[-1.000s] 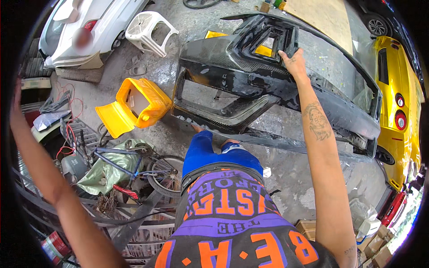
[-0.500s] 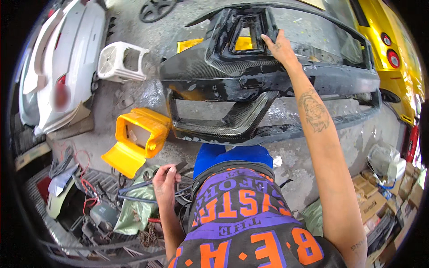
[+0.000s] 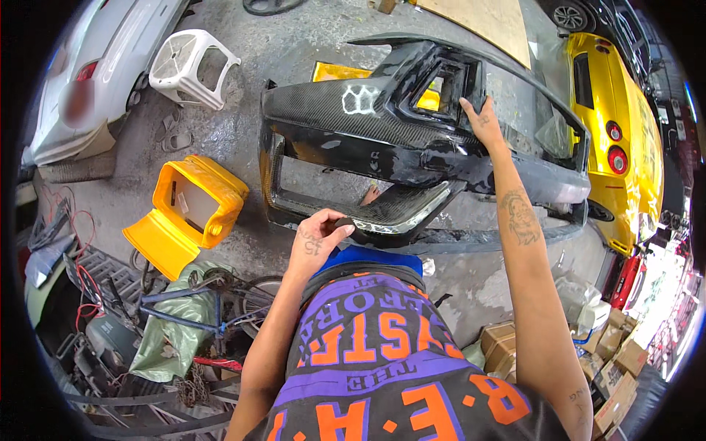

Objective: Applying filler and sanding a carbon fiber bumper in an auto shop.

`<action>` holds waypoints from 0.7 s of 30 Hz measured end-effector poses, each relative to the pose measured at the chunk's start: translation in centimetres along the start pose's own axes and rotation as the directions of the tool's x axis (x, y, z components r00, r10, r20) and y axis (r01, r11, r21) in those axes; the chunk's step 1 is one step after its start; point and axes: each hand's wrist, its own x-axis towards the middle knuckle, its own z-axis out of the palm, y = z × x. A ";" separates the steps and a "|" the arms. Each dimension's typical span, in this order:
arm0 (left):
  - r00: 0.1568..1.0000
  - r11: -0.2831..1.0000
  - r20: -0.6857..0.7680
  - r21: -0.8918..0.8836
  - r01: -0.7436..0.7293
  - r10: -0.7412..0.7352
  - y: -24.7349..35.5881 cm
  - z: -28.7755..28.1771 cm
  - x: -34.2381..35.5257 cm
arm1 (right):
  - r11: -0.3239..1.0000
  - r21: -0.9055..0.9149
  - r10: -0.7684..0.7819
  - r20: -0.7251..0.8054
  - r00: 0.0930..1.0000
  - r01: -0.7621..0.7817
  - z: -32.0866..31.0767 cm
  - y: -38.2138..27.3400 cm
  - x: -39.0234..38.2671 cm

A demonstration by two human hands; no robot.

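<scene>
A large black car bumper with a carbon-weave surface stands before me, with dull grey patches and a white-outlined mark on its upper left. My right hand reaches far across it, thumb and fingers closed around the edge of the raised frame beside the window-like opening. Nearer to me, my left hand pinches a small dark flat piece, possibly sandpaper. That piece is at the bumper's near lower rim; whether it touches, I cannot tell. The right fingertips are partly hidden behind the frame.
A yellow container lies on the floor at left, below a white plastic stool. A bicycle frame and tangled gear lie lower left. Cardboard boxes stand lower right. A yellow car is at right, a white car body at left.
My left hand has risen from beside my waist to the bumper's near rim with the dark piece. My right hand keeps its hold on the frame. The view has shifted.
</scene>
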 end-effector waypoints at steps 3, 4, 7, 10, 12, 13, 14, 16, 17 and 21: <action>0.998 0.982 -0.049 0.191 -0.017 0.027 1.0 0.9 0.7 | 0.999 -0.031 0.008 0.020 1.000 -0.008 -0.4 0.2 -0.2; 0.998 0.981 -0.049 0.190 -0.026 0.036 1.4 1.1 0.9 | 0.999 -0.038 -0.004 0.002 1.000 0.004 -0.6 0.4 -0.2; 0.992 0.997 -0.115 0.068 -0.034 0.042 1.4 1.0 0.8 | 0.982 -0.164 -0.113 -0.094 0.989 0.096 -0.9 -1.4 -2.0; 0.987 0.998 -0.150 0.038 -0.045 0.050 2.1 1.0 0.7 | 0.938 -0.151 -0.338 -0.186 0.923 0.313 -1.1 -6.4 -6.5; 0.984 0.998 -0.170 -0.042 -0.054 0.046 2.7 1.5 0.7 | 0.944 0.188 -0.291 0.081 0.953 0.272 -0.9 -10.9 -11.8; 0.983 0.990 -0.178 -0.123 -0.067 0.044 3.2 1.6 0.8 | 0.891 0.403 -0.321 0.229 0.919 0.211 0.1 -11.8 -14.4; 0.984 0.991 -0.173 -0.119 -0.065 0.044 3.5 1.6 1.0 | 0.843 0.478 -0.413 0.285 0.865 0.245 0.6 -13.5 -16.9; 0.989 0.988 -0.135 -0.129 -0.085 0.067 4.1 1.6 1.0 | 0.778 0.628 -0.388 0.500 0.774 -0.017 3.2 -13.6 -21.0; 0.990 0.989 -0.126 -0.122 -0.080 0.065 4.0 1.6 0.9 | 0.670 0.681 -0.291 0.606 0.741 -0.294 4.4 -14.0 -22.8; 0.994 0.981 -0.079 -0.176 -0.086 0.073 2.9 0.8 1.3 | 0.619 0.632 -0.170 0.689 0.705 -0.467 5.7 -14.6 -24.7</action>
